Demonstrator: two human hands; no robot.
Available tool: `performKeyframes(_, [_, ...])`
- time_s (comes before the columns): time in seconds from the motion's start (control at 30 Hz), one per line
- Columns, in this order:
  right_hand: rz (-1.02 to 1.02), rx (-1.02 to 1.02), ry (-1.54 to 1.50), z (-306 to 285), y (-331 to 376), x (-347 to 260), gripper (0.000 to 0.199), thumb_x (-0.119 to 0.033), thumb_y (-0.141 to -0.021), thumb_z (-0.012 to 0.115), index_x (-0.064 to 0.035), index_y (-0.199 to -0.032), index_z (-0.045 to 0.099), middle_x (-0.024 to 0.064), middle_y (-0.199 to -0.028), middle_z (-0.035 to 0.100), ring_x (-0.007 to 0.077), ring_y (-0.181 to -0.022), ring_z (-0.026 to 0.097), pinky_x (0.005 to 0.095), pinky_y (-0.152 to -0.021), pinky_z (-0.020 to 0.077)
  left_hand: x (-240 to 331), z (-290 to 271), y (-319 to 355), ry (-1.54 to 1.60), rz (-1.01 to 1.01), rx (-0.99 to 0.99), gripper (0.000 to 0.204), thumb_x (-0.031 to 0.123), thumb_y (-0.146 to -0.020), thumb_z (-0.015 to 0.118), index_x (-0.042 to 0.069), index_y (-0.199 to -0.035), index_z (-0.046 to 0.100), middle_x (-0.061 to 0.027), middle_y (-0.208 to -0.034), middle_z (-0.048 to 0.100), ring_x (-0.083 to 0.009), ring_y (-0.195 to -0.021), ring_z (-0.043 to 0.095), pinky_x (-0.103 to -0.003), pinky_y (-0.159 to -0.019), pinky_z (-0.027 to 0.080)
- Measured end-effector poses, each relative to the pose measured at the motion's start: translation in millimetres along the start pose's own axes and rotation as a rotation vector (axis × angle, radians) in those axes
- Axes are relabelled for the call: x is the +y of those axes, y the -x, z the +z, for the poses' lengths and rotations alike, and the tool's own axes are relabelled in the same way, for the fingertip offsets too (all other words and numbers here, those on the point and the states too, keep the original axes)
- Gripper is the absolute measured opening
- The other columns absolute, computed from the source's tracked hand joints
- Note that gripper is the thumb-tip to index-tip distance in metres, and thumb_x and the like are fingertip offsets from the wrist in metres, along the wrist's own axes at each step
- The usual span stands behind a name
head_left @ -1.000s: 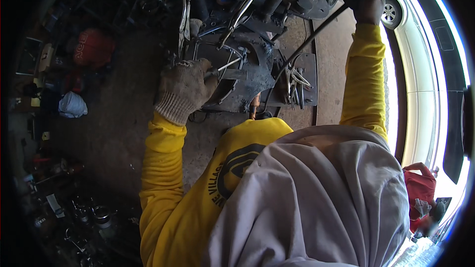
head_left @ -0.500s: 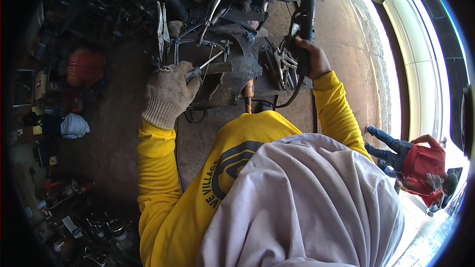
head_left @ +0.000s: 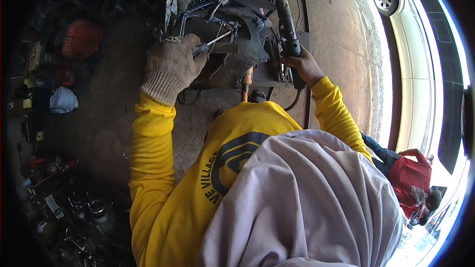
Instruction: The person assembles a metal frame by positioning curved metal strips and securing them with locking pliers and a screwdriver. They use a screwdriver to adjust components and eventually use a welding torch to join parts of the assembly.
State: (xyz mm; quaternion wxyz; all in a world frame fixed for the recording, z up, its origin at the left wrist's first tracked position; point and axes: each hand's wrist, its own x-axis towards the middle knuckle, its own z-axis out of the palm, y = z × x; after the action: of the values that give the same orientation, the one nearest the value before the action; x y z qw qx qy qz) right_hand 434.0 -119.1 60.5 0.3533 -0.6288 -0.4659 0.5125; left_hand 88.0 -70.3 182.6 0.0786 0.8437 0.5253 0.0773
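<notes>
My left hand (head_left: pixel 170 64), in a knitted work glove, grips a thin metal rod (head_left: pixel 217 41) and rests against a dark, dirty metal part (head_left: pixel 237 59) on the ground. My bare right hand (head_left: pixel 303 66) is closed on the handle of a long dark power tool (head_left: pixel 287 27), whose body points away from me beside that part. Locking pliers (head_left: pixel 169 0) stand clamped at the part's far left. Yellow sleeves and a pale cloth over my head fill the lower picture.
Scrap metal and tools lie along the left edge, with a red container (head_left: pixel 79 39) and a white bag (head_left: pixel 63 100). A white car (head_left: pixel 425 69) stands at the right. A person in red (head_left: pixel 413 178) crouches at the lower right.
My right hand came down from high at the right, bringing the power tool beside the metal part. My left hand stayed on the part with the rod.
</notes>
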Motion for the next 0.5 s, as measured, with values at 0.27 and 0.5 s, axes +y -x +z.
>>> performKeyframes(0.27, [-0.035,0.042,0.319,11.6,0.1,0.9,0.061,-0.029,-0.078,0.078,-0.0043,-0.131,0.060,0.0168,-0.103,0.071,0.0283,-0.092,0.070,0.0393,-0.086,0.0541,0.7,2.9,6.6,-0.027,0.001,0.008,0.032,0.031,-0.089,0.075,0.009,-0.111,0.072,-0.0151,-0.096,0.075,-0.0318,-0.084,0.075,-0.041,-0.071,0.060])
performKeyframes(0.5, [-0.170,0.179,0.641,3.3,-22.6,-21.8,0.056,-0.035,-0.081,0.075,-0.0048,-0.127,0.063,0.0245,-0.103,0.073,0.0414,-0.096,0.071,0.0469,-0.086,0.0547,0.0,16.8,16.9,0.005,-0.020,0.003,0.032,0.028,-0.089,0.075,0.009,-0.113,0.070,-0.0148,-0.098,0.074,-0.0321,-0.087,0.074,-0.042,-0.071,0.060])
